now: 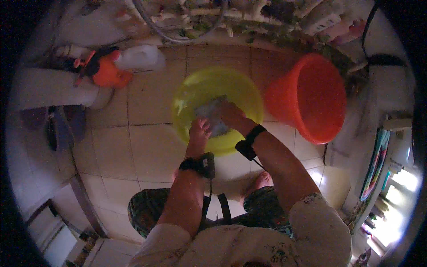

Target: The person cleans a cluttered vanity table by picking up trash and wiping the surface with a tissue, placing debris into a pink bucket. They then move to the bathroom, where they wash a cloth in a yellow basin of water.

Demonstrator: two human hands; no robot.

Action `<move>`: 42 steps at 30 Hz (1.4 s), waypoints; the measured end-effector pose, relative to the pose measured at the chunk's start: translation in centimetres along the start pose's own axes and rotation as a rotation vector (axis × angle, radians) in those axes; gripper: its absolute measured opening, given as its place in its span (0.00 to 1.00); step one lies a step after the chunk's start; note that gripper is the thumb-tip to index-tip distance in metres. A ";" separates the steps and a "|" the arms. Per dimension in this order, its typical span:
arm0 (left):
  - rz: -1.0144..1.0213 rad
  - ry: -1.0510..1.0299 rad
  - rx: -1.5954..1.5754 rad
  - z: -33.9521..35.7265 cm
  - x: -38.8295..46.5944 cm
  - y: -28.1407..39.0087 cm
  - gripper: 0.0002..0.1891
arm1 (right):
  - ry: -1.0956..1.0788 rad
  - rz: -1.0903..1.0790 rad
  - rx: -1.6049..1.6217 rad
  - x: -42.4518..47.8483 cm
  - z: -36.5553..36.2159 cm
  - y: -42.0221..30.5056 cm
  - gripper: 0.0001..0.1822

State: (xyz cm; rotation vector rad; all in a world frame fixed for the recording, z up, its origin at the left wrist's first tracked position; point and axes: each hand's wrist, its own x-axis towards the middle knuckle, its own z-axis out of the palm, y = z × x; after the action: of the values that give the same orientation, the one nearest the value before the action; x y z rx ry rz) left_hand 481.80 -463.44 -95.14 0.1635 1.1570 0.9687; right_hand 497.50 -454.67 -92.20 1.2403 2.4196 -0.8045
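Note:
A yellow plastic basin (pixel 180 100) stands on the floor in front of me. Inside it lies a light grey-blue cloth (pixel 218 128), somewhat blurred. My left hand (pixel 200 129) has its fingers curled at the cloth's left edge, low in the basin. Over the cloth's right part, my right hand (pixel 232 115) is bent down and grips it; its fingertips are hidden. Each wrist wears a black strap with a small box.
A red plastic bucket (pixel 280 96) lies tipped on its side, right of the basin. Left sit an orange plastic object (pixel 110 71) and a white container (pixel 141 57). A grey hose (pixel 156 33) loops at the back. Tiled floor (pixel 150 150) surrounds the basin.

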 end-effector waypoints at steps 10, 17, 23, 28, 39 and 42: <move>-0.169 0.101 -0.228 0.0 2.3 0.0 0.26 | 0.340 0.474 0.132 -2.4 2.9 -0.4 0.24; -0.003 0.097 -0.308 1.8 1.5 -1.0 0.23 | 0.570 0.456 0.993 0.3 7.7 2.4 0.23; -0.091 -0.251 -0.536 1.5 1.2 1.6 0.24 | 0.366 0.090 0.734 -5.8 -4.8 -6.3 0.15; -0.159 -0.387 -0.711 3.9 0.9 1.9 0.24 | 0.533 0.035 1.204 -6.8 -1.7 -4.2 0.17; -0.057 -0.629 -0.677 7.3 -1.1 2.4 0.22 | 0.593 -0.020 0.389 -6.3 0.3 -4.5 0.18; -0.087 -0.411 -0.613 6.4 0.0 1.4 0.22 | 0.395 0.076 0.400 -6.0 -1.0 -5.1 0.17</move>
State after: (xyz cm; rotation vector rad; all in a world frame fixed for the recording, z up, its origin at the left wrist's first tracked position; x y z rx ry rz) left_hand 486.27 -460.34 -91.50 -0.1752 0.4566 1.1071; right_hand 496.78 -460.34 -86.70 1.7761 2.5653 -1.1552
